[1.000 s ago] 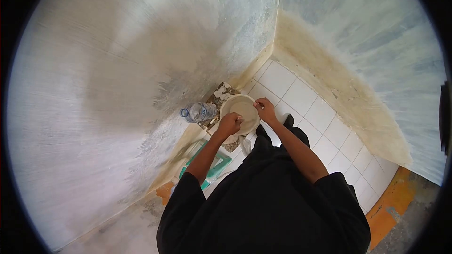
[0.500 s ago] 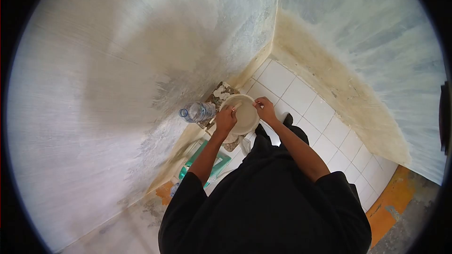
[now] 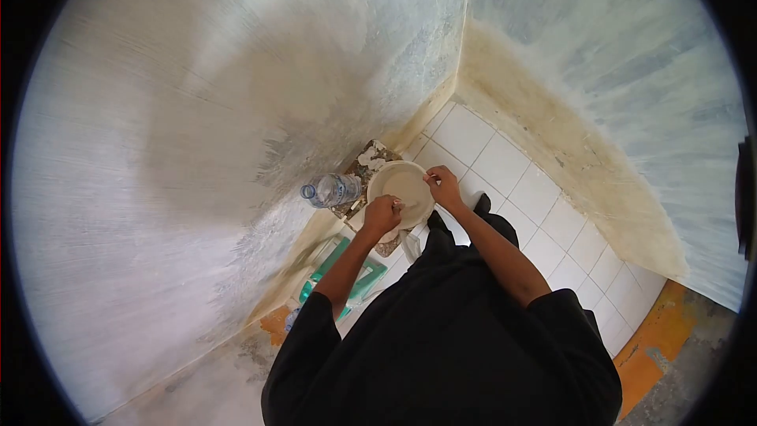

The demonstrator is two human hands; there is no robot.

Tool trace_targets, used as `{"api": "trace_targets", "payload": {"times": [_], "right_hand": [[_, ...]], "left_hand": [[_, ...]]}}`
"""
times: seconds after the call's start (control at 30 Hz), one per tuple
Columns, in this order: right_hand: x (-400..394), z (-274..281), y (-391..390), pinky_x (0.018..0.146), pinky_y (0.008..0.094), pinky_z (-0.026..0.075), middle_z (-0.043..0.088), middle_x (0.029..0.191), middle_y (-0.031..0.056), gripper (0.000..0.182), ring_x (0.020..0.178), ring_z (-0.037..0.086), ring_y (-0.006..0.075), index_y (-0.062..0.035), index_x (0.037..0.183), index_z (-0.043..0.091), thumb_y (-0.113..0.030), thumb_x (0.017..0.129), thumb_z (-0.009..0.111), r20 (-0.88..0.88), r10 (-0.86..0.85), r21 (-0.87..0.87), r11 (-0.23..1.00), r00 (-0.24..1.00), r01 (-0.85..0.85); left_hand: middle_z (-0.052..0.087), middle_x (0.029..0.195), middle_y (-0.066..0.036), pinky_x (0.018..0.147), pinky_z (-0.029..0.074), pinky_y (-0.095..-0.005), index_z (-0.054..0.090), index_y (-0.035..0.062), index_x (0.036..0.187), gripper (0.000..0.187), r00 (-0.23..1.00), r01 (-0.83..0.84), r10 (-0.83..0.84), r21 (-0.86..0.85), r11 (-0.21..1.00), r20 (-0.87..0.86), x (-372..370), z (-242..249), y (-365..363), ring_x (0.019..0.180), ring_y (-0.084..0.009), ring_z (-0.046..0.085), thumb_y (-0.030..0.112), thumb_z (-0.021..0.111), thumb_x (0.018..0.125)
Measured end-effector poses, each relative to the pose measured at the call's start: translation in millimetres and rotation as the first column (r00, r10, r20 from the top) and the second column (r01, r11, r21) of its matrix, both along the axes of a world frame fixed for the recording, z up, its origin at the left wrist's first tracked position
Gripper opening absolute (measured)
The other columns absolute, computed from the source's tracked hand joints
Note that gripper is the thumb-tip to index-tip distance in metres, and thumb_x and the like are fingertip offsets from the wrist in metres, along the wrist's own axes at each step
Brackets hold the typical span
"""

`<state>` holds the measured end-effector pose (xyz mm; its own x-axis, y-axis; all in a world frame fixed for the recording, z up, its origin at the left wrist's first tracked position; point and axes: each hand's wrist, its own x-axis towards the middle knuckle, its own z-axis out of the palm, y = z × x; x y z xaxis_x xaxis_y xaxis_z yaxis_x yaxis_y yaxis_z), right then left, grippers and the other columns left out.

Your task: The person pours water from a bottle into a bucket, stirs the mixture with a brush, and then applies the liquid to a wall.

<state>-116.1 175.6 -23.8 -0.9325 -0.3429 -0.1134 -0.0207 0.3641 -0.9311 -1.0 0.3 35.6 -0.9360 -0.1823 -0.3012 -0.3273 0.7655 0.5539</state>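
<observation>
So the person's got a pale round bowl (image 3: 402,185) sitting on a speckled stool (image 3: 364,166) tucked in the corner. Right hand (image 3: 443,187) pinches the bowl's far rim, left hand (image 3: 382,215) is curled at the near rim around something small, can't tell what. Plastic water bottle (image 3: 331,188) lies just left of the bowl, green frame (image 3: 359,278) below it on the white tiles (image 3: 505,162).

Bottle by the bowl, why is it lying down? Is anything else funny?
The bottle lies on its side beside the bowl, on a chipped, patchy slab. The wall is stained brown near the floor.
</observation>
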Motion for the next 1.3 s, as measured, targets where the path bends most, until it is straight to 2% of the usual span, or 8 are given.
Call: {"api": "trace_targets", "payload": {"times": [0.3,0.5,0.57,0.6,0.7,0.8,0.9,1.3], "right_hand": [[-0.8,4.6,2.4,0.076,0.0339,0.055,0.066,0.102,0.0143,0.016,0.083,0.069,0.0256,-0.0004,0.096,0.069,-0.012,0.086,0.071,0.027,0.020,-0.011,1.000,0.999,-0.020],[3.8,21.6,2.8,0.069,0.0316,0.052,0.066,0.094,0.0115,0.016,0.079,0.067,0.0215,-0.0008,0.096,0.068,-0.015,0.089,0.069,-0.438,0.060,0.133,0.991,0.897,-0.001],[7.5,33.5,0.2,0.065,0.0281,0.049,0.062,0.084,0.0062,0.020,0.072,0.062,0.0151,-0.0011,0.097,0.066,-0.021,0.094,0.064,0.031,0.123,-0.120,0.986,0.992,-0.119],[9.3,40.2,-1.5,0.063,0.0263,0.048,0.060,0.079,0.0035,0.022,0.068,0.059,0.0119,-0.0012,0.098,0.065,-0.023,0.097,0.061,0.261,0.197,-0.258,0.958,0.945,-0.128],[9.9,66.2,-4.6,0.054,0.0217,0.039,0.047,0.070,-0.0042,0.029,0.058,0.044,0.0048,-0.0036,0.101,0.064,-0.031,0.102,0.052,0.548,0.290,-0.407,0.912,0.785,-0.053],[14.0,77.4,-9.3,0.049,0.0217,0.030,0.040,0.067,-0.0070,0.033,0.055,0.034,0.0032,-0.0073,0.099,0.065,-0.035,0.104,0.048,0.416,0.342,-0.419,0.894,0.842,-0.157],[12.5,95.2,0.5,0.048,0.0215,0.026,0.038,0.065,-0.0079,0.031,0.053,0.031,0.0026,-0.0081,0.097,0.064,-0.034,0.104,0.048,0.467,0.378,-0.465,0.874,0.799,-0.142],[-19.5,138.2,45.2,0.047,0.0216,0.022,0.034,0.062,-0.0091,0.028,0.051,0.025,0.0024,-0.0086,0.095,0.062,-0.033,0.104,0.050,0.520,0.242,-0.546,0.832,0.819,0.101]], "left_hand": [[0.067,0.092,-0.017,0.075,0.052,-0.0471,0.071,0.0057,0.094,0.017,0.983,-0.056,0.032,-0.130,0.990,-0.180,-12.8,-8.5,-10.5,0.083,-0.0378,0.066,0.016,0.060,0.086],[0.066,0.091,-0.017,0.072,0.051,-0.0461,0.069,0.0046,0.096,0.017,0.969,-0.118,0.080,-0.157,0.980,-0.233,-20.6,8.3,-18.5,0.082,-0.0384,0.065,0.016,0.058,0.088],[0.066,0.091,-0.017,0.072,0.051,-0.0457,0.069,0.0048,0.098,0.018,0.966,-0.128,0.096,-0.122,0.984,-0.239,-20.0,17.2,-18.6,0.082,-0.0385,0.065,0.017,0.059,0.089],[0.066,0.092,-0.017,0.072,0.051,-0.0456,0.069,0.0048,0.099,0.018,0.965,-0.135,0.107,-0.106,0.985,-0.238,-18.9,21.9,-17.6,0.083,-0.0385,0.065,0.017,0.059,0.089],[0.066,0.094,-0.016,0.072,0.051,-0.0455,0.068,0.0053,0.101,0.019,0.953,-0.127,0.101,-0.073,0.989,-0.287,-14.9,34.4,-12.4,0.085,-0.0380,0.065,0.018,0.061,0.089],[0.067,0.097,-0.015,0.073,0.052,-0.0450,0.068,0.0061,0.103,0.019,0.936,-0.114,0.076,-0.092,0.989,-0.344,-11.0,47.1,-3.2,0.086,-0.0375,0.066,0.017,0.061,0.089],[0.066,0.096,-0.014,0.070,0.053,-0.0433,0.066,0.0065,0.103,0.019,0.903,-0.134,0.078,-0.104,0.986,-0.423,-17.0,52.4,4.9,0.084,-0.0359,0.066,0.016,0.062,0.088],[0.067,0.095,-0.013,0.068,0.054,-0.0424,0.065,0.0076,0.105,0.024,0.837,-0.154,0.040,-0.165,0.974,-0.546,-74.9,65.7,46.8,0.081,-0.0349,0.066,0.009,0.063,0.081]]}}
